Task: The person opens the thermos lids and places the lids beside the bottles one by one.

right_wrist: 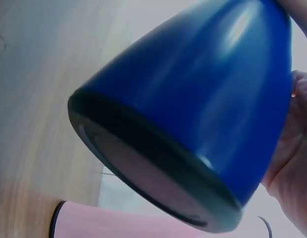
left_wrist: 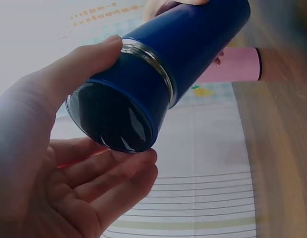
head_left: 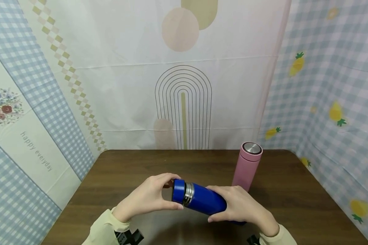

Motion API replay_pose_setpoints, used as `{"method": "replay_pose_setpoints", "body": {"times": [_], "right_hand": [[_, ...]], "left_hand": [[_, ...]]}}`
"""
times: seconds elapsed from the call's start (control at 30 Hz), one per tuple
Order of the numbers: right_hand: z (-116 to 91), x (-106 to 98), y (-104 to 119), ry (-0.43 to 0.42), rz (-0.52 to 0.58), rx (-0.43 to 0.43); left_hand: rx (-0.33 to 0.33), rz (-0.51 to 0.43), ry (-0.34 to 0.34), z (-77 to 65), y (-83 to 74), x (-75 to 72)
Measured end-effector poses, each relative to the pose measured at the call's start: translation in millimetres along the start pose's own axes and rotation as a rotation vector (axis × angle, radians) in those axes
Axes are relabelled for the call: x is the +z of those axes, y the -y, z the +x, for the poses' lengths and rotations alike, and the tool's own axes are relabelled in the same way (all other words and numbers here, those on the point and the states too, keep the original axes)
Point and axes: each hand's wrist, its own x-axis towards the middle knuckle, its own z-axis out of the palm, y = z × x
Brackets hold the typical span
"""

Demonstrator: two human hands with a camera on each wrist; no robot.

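In the head view, the blue bottle (head_left: 204, 198) is slanting near 6 o'clock, its cap (head_left: 179, 191) pointing just past 9. My right grip (head_left: 240, 205) is wrapping around its body, while my left grip (head_left: 151, 194) is spanning the cap between thumb (head_left: 173, 205) and fingers (head_left: 168, 176). A pink bottle (head_left: 246, 170) is standing on the desk (head_left: 141, 166) at 4 o'clock. In the left wrist view, my thumb is lying over the cap toward 10 (the fingertips are showing below its rim). In the right wrist view, the blue bottle's base (right_wrist: 143, 166) is facing 7.
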Motion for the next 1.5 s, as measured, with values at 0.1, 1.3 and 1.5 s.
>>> {"method": "replay_pose_setpoints", "body": {"times": [0.1, 1.3, 1.5], "right_hand": [[0, 1, -1, -0.001, -0.001, -0.002], [-9, -3, -6, -0.051, 0.028, 0.0], [-13, -2, -8, -0.039, 0.044, 0.002]], "left_hand": [[-0.059, -0.029, 0.026, 1.4, 0.1, -0.4], [-0.322, -0.076, -0.086, 6.0, 18.2, -23.9], [-0.428, -0.09, -0.166, -5.1, 48.8, -40.2]]}}
